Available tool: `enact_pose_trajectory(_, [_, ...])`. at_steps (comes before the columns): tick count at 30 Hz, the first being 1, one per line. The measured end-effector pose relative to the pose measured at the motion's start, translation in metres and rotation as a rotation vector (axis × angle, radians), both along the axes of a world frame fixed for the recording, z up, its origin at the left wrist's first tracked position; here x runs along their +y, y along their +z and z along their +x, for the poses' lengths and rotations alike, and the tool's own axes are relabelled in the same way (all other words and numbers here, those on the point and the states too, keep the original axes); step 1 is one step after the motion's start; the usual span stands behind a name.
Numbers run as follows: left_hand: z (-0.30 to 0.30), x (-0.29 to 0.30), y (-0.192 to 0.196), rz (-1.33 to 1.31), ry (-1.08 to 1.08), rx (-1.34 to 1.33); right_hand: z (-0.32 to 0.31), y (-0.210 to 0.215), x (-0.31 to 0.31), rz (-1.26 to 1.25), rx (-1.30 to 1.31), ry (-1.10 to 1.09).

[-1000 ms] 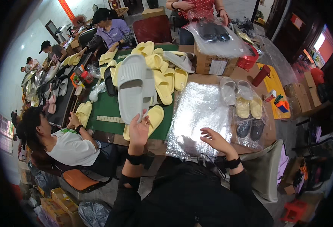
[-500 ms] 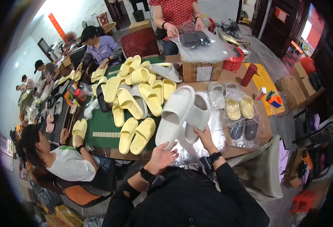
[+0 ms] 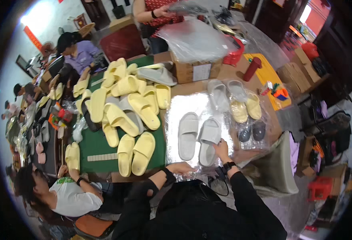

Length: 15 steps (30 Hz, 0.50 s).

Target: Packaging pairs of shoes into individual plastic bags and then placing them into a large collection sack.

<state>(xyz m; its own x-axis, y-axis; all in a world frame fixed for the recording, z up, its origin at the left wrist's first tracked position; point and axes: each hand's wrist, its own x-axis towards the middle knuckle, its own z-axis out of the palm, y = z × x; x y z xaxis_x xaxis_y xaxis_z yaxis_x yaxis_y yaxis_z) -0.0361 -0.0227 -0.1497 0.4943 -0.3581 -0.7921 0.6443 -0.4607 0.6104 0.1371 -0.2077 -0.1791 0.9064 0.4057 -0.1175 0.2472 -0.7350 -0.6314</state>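
Two grey slippers lie side by side on a shiny silver sheet in front of me, the left one (image 3: 187, 142) apart from the right one (image 3: 210, 132). My right hand (image 3: 222, 150) grips the right slipper by its right edge, thumb and fingertips partly hidden. Beyond the near end of the left slipper, low over the table edge, is my left hand (image 3: 182, 168), its fingers stretched out to the right with nothing visible in them. To the left, a pair of yellow slippers (image 3: 143, 152) rests on the green mat (image 3: 92, 138), in front of a heap of yellow and grey slippers (image 3: 122, 118).
Bagged grey (image 3: 218, 96), yellow and dark slippers line the right side. Behind stands a cardboard box (image 3: 196, 72) topped with clear plastic bags, near a red bottle (image 3: 252, 69). A person in white (image 3: 74, 196) sits at left; another in red (image 3: 148, 20) stands across. A grey chair (image 3: 270, 174) is at right.
Both grey slippers have come down from my hands onto the silver sheet. My left hand has let go; my right stays at one slipper. Across the table, the person in red has lifted the dark package.
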Motion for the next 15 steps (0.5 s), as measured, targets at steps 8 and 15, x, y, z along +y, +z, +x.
enact_pose_trajectory(8, [-0.001, 0.057, -0.013, 1.010, 0.723, -0.655, 0.010, 0.013, -0.012, -0.142, -0.025, -0.205])
enact_pose_trajectory(15, [0.030, 0.054, -0.061, 1.027, 0.803, -0.692, 0.035, -0.011, -0.001, -0.218, 0.114, -0.179])
